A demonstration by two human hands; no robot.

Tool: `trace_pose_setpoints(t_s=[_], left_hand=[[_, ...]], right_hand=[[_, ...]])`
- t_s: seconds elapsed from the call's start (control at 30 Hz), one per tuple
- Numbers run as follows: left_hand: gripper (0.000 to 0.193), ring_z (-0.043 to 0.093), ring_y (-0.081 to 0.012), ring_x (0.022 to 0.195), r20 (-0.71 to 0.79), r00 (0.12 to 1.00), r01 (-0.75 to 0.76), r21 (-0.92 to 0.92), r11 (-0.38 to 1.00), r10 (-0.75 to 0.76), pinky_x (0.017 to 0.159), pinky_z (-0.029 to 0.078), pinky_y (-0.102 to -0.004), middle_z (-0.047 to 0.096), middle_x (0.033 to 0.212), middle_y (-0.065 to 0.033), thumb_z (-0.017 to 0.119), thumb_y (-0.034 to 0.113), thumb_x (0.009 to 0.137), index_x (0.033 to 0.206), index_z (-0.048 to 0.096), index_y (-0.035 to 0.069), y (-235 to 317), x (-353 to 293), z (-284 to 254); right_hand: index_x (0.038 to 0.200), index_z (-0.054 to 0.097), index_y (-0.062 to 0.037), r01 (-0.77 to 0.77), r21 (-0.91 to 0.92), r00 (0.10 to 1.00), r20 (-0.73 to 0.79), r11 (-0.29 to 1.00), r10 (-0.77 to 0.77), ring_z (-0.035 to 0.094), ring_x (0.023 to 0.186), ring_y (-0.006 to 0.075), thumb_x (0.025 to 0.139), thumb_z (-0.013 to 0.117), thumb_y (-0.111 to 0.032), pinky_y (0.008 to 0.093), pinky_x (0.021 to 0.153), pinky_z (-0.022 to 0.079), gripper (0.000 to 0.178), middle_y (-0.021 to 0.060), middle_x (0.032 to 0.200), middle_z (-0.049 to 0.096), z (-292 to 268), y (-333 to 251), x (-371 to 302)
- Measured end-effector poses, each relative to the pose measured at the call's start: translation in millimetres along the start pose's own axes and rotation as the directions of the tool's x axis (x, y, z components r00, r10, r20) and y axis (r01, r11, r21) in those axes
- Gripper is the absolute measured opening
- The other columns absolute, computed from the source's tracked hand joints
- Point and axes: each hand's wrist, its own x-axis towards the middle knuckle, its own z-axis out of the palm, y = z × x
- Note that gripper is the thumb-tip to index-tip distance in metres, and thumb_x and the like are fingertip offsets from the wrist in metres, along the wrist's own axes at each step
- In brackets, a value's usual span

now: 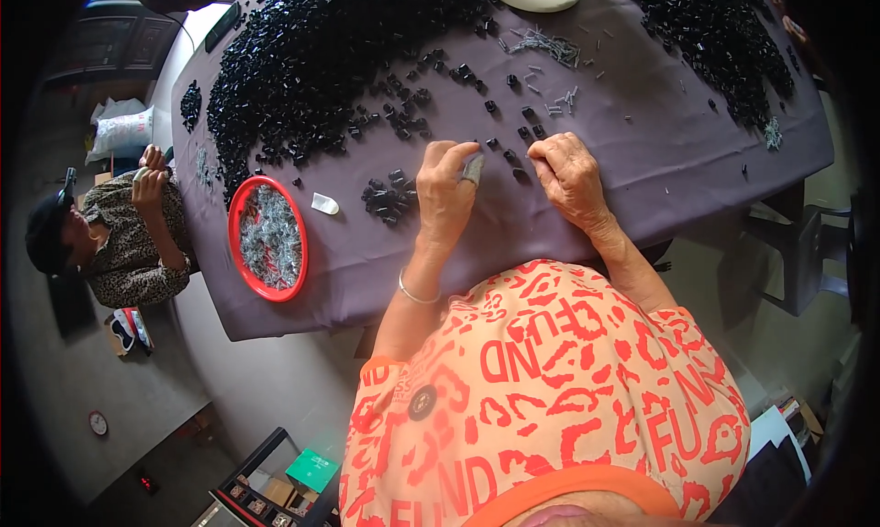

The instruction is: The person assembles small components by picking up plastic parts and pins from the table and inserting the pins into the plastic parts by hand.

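The small black pieces [520, 173] lie on the purple cloth [353, 270] between the hands; they look blocky, and I can make out neither a clear long axis nor a front end. My left hand [444, 188] and right hand [572, 177] have fingers drawn in, but I can't tell how near the tips are or whether they hold anything. I judge the step as fingertip handling of single parts; the next move seems to call for a fine pinch. Farther out, grey pins [569, 97] lie at mixed angles
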Motion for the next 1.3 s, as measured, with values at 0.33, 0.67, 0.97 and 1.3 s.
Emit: trace_pose_setpoints(t_s=[0.33, 0.67, 0.97, 1.3], left_hand=[[0.016, 0.063, -0.0301, 0.075, 0.296, 0.954, -0.112, 0.221, 0.969, 0.043, 0.068, 0.05, -0.0378, 0.063, 0.081, -0.0142, 0.067, 0.011, 0.075, 0.09, 0.066, 0.004, 2.2, 41.0, 8.7], [0.013, 0.061, -0.0305, 0.068, 0.142, 0.99, -0.027, 0.128, 0.991, 0.008, 0.063, 0.049, -0.0375, 0.062, 0.079, -0.0136, 0.067, 0.008, 0.074, 0.082, 0.059, 0.001, 7.0, 18.1, 8.5], [0.012, 0.061, -0.0274, 0.065, 0.009, 0.999, -0.039, 0.128, 0.991, 0.039, 0.06, 0.049, -0.035, 0.06, 0.077, -0.0112, 0.068, 0.003, 0.073, 0.081, 0.058, 0.002, 8.7, -27.2, -1.7], [0.013, 0.063, -0.0225, 0.065, -0.047, 0.998, -0.026, 0.196, 0.98, 0.035, 0.06, 0.05, -0.0299, 0.061, 0.078, -0.0114, 0.066, -0.001, 0.074, 0.086, 0.063, 0.004, -2.9, -39.9, -16.8]], right_hand=[[0.083, 0.057, -0.0057, -0.003, 0.035, 1.0, -0.026, 0.999, 0.004, 0.056, 0.076, 0.0273, 0.073, 0.065, 0.002, 0.0372, 0.07, 0.046, 0.015, 0.0083, 0.078, 0.057, 1.5, 1.3, -2.1], [0.084, 0.058, -0.0036, 0.04, 0.012, 0.999, -0.035, 0.999, -0.04, 0.057, 0.075, 0.0258, 0.072, 0.066, 0.005, 0.0351, 0.068, 0.047, 0.017, 0.0083, 0.08, 0.059, 2.8, 7.1, -5.1], [0.084, 0.058, -0.0033, 0.041, -0.003, 0.999, -0.028, 0.999, -0.042, 0.057, 0.076, 0.0263, 0.072, 0.065, 0.006, 0.0347, 0.069, 0.047, 0.017, 0.0087, 0.08, 0.058, 3.2, 5.7, -4.2], [0.087, 0.059, -0.0037, 0.092, -0.084, 0.996, 0.01, 0.992, -0.091, 0.057, 0.078, 0.0278, 0.072, 0.065, 0.006, 0.0364, 0.072, 0.047, 0.018, 0.0096, 0.082, 0.058, 5.1, 1.9, -4.5]])
